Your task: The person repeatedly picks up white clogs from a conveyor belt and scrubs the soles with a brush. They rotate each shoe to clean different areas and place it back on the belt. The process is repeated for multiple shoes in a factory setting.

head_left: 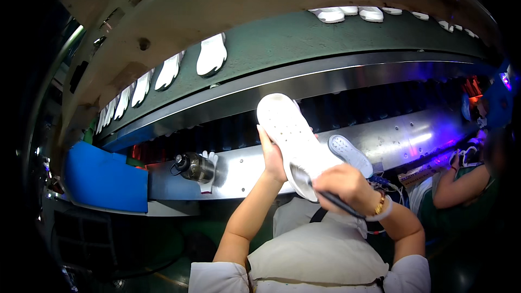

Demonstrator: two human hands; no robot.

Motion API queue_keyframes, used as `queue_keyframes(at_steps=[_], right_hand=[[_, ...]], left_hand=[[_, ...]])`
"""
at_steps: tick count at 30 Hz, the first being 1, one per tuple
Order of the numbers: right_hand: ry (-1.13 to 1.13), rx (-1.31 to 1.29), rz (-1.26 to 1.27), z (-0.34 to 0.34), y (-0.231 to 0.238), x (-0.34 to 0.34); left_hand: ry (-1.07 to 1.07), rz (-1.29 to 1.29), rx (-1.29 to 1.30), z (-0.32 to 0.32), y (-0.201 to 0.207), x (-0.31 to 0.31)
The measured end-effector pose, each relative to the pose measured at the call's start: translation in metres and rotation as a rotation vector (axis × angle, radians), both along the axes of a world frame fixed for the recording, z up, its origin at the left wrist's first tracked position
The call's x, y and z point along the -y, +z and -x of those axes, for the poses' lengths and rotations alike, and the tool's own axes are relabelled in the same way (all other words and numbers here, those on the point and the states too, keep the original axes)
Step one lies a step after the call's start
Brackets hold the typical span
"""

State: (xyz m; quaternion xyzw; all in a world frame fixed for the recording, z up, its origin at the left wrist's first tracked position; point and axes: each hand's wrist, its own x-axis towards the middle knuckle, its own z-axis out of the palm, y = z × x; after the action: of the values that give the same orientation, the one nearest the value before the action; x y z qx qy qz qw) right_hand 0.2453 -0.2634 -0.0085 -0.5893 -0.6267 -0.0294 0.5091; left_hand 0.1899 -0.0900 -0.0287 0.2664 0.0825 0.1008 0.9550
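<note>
A white shoe sole [283, 125] is held up in front of me, its perforated broad end pointing away. My left hand [273, 154] grips it along the left edge, with the thumb upright beside it. In my right hand [347, 184] is a dark-handled brush [341, 204], the fingers wrapped round it. The brush's bristles lie against the sole's near end and are slightly blurred. Just right of the white sole, a pale blue-grey sole [350, 154] rests on the metal ledge [239, 171].
Beyond the ledge runs a green conveyor belt [260, 40] carrying several white soles [211, 55], under a beige machine hood [244, 8]. A dark bottle [196, 167] and white glove [209, 184] sit left, near a blue panel [106, 179]. Another person's arm [461, 187] shows at right.
</note>
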Motion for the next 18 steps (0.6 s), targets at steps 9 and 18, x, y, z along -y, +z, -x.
queue_keyframes(at_steps=[9, 18], right_hand=[[0.043, -0.333, -0.059, -0.027, 0.023, -0.006], [0.066, -0.476, 0.082, -0.031, 0.006, 0.014]], left_hand=[[0.05, -0.014, 0.049, -0.003, 0.019, 0.019], [0.242, -0.101, 0.067, 0.003, 0.023, -0.001]])
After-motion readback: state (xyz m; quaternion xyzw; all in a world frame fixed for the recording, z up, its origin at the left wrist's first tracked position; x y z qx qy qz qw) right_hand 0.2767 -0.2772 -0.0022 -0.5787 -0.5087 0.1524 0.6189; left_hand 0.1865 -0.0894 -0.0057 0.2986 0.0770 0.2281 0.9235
